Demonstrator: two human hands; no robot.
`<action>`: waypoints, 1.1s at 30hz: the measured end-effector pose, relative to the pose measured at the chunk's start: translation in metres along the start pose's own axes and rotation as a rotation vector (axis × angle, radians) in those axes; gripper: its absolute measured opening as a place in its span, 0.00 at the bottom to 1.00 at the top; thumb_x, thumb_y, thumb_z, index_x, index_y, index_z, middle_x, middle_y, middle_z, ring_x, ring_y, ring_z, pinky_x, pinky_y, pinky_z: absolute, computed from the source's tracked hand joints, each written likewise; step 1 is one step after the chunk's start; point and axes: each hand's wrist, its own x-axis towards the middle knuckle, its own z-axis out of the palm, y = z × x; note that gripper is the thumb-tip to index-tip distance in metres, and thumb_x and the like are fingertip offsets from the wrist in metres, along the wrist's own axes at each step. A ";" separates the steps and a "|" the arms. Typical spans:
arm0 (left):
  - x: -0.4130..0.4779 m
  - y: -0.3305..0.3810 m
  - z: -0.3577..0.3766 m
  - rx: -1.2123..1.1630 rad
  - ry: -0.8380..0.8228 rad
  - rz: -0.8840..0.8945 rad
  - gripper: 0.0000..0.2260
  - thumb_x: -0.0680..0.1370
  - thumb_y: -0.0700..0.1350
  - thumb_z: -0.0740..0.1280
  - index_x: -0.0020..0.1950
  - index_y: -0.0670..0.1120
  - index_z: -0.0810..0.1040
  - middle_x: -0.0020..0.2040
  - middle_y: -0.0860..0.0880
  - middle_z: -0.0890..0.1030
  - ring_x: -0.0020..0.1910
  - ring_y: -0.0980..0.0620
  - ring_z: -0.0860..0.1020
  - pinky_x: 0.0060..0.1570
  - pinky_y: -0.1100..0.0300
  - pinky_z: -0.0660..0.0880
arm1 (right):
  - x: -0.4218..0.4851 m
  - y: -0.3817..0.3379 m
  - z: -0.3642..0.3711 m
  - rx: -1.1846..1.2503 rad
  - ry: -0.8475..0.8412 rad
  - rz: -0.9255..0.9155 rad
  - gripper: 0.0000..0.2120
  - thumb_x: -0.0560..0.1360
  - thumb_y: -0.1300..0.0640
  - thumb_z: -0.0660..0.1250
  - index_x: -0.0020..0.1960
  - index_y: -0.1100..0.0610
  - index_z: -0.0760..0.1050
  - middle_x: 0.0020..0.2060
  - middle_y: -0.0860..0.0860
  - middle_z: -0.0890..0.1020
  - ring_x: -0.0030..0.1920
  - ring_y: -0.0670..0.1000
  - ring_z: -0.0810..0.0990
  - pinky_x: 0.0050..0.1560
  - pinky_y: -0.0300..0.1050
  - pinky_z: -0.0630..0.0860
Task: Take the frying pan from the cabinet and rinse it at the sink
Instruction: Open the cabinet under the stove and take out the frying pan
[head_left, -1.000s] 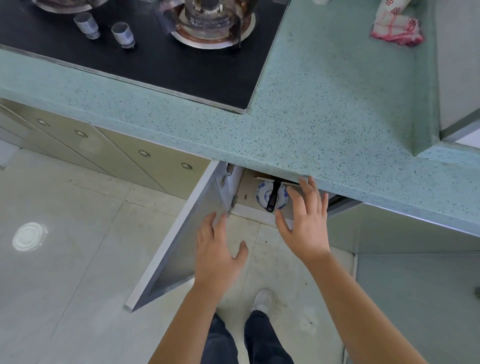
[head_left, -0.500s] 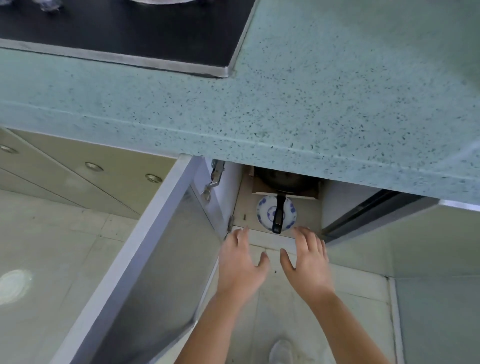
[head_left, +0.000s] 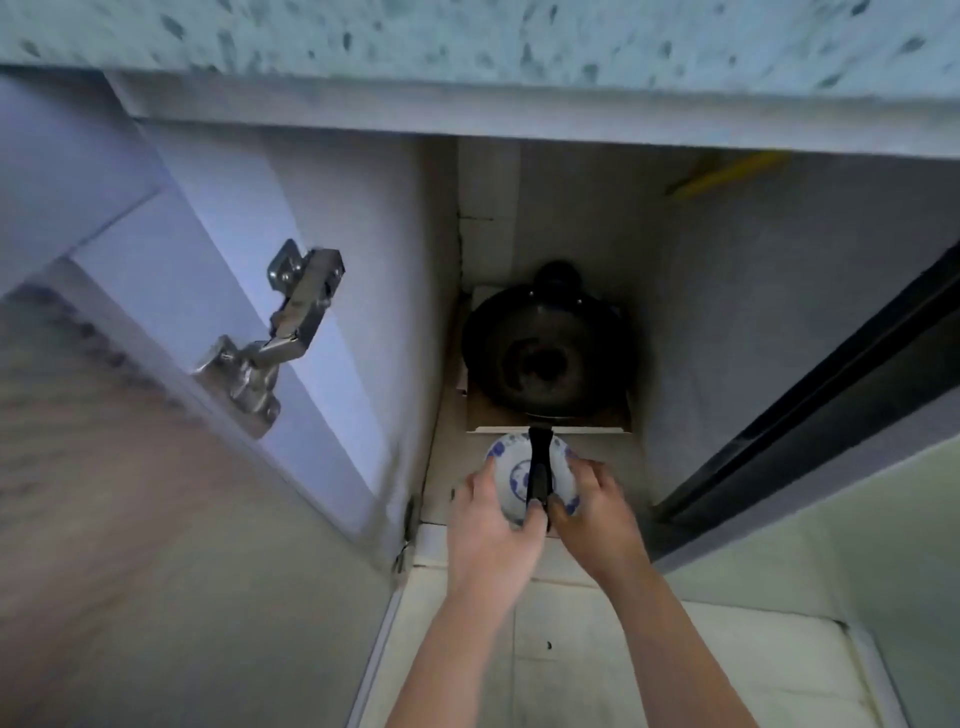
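Note:
A dark frying pan (head_left: 545, 358) sits deep on the floor of the open cabinet (head_left: 727, 322). Its black handle (head_left: 539, 462) points toward me and lies across a blue-and-white bowl (head_left: 511, 475) at the cabinet's front. My left hand (head_left: 488, 525) cups the bowl's left side, fingers on its rim and thumb against the end of the handle. My right hand (head_left: 597, 514) curls over the bowl's right rim, thumb beside the handle's end. The sink is out of view.
The cabinet door (head_left: 156, 467) stands swung open at left, its metal hinge (head_left: 275, 332) sticking out. The speckled green countertop edge (head_left: 467, 41) overhangs the opening. A dark door edge (head_left: 805, 405) borders the right side. Pale floor tiles (head_left: 571, 649) lie below.
I have crouched much closer to the cabinet. Both hands moved forward from open in the air before the opening onto the bowl and the end of the pan handle.

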 end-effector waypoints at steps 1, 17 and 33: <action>0.008 -0.006 0.008 -0.025 -0.003 -0.011 0.26 0.75 0.46 0.66 0.72 0.49 0.63 0.66 0.49 0.69 0.66 0.51 0.67 0.60 0.64 0.62 | 0.011 0.005 0.006 0.037 0.013 0.015 0.27 0.75 0.51 0.63 0.71 0.55 0.62 0.66 0.55 0.69 0.63 0.57 0.71 0.62 0.48 0.69; 0.096 -0.078 0.097 -0.418 -0.214 -0.193 0.26 0.76 0.45 0.65 0.72 0.50 0.61 0.60 0.46 0.77 0.54 0.49 0.77 0.45 0.64 0.75 | 0.107 0.058 0.073 0.412 -0.054 0.215 0.21 0.75 0.52 0.65 0.66 0.56 0.70 0.62 0.56 0.76 0.60 0.55 0.75 0.57 0.44 0.71; 0.125 -0.094 0.142 -0.511 -0.197 -0.226 0.17 0.71 0.39 0.68 0.58 0.48 0.70 0.50 0.40 0.81 0.44 0.44 0.81 0.39 0.55 0.79 | 0.140 0.068 0.098 1.021 -0.312 0.396 0.10 0.72 0.53 0.68 0.46 0.59 0.76 0.40 0.57 0.79 0.39 0.53 0.78 0.44 0.46 0.76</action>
